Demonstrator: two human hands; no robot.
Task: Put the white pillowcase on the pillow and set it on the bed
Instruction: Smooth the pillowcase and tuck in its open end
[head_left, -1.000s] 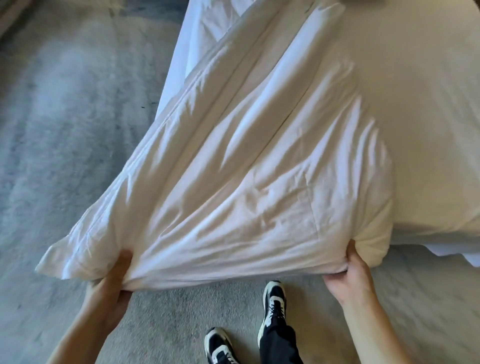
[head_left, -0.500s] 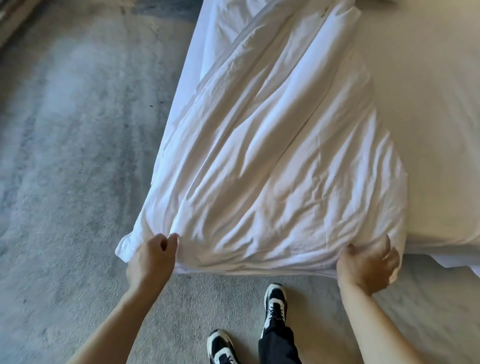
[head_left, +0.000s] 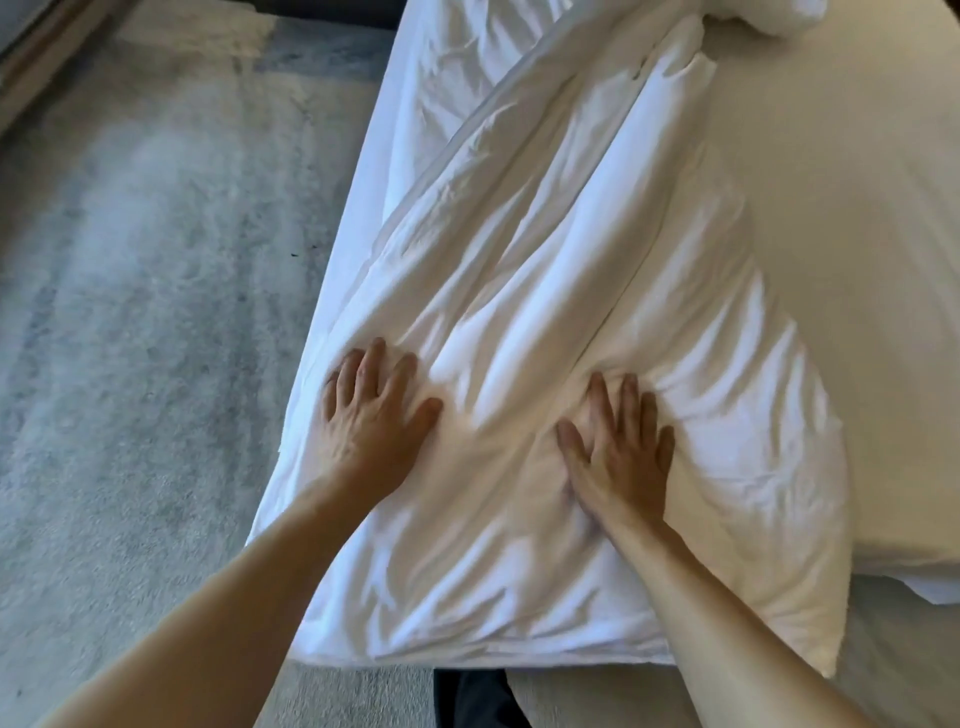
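We pressed our left hand (head_left: 371, 415) and right hand (head_left: 618, 457) flat, fingers spread, on the cased pillow (head_left: 545, 364) at the bed's (head_left: 841, 208) near corner (presumably smoothing it).

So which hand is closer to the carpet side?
The left hand, pressing flat near the pillow's carpet-side edge; the right hand lies nearer the middle.
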